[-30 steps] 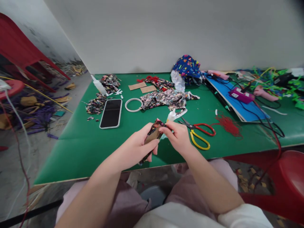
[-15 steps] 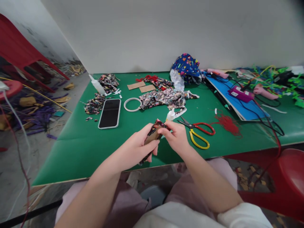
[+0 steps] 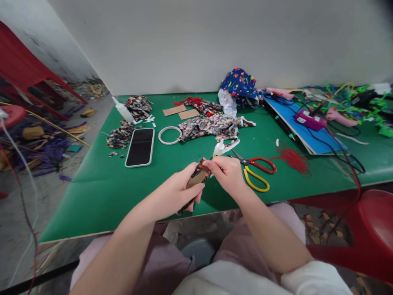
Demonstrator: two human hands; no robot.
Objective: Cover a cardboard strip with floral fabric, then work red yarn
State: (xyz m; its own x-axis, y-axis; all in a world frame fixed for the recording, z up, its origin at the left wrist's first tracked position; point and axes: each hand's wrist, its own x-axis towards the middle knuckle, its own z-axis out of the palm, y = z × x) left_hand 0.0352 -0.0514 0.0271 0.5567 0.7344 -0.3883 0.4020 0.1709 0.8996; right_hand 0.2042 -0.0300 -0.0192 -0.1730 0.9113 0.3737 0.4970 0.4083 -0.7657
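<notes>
A brown card piece wrapped in dark floral cloth (image 3: 198,177) is between my two hands, over the front edge of the green table (image 3: 101,192). My left hand (image 3: 181,186) is closed round its lower left part, thumb lying across the card. At the upper right end, my right hand (image 3: 225,170) pinches the cloth edge between thumb and fingers. Just behind my right hand stands a small white-capped bottle (image 3: 219,147), partly hidden. Scissors (image 3: 256,174) with one red and one yellow handle lie to the right of that hand.
A phone (image 3: 140,147), a white ring (image 3: 170,135), floral cloth (image 3: 211,127), two cardboard pieces (image 3: 188,114) and a white bottle (image 3: 123,110) lie further back. Red threads (image 3: 294,159), a blue folder (image 3: 319,135) and a purple box with cables (image 3: 310,120) are on the right.
The fingers of my right hand have shifted slightly along the cloth at the upper end of the piece. My left hand keeps its hold. The whole view has moved a little.
</notes>
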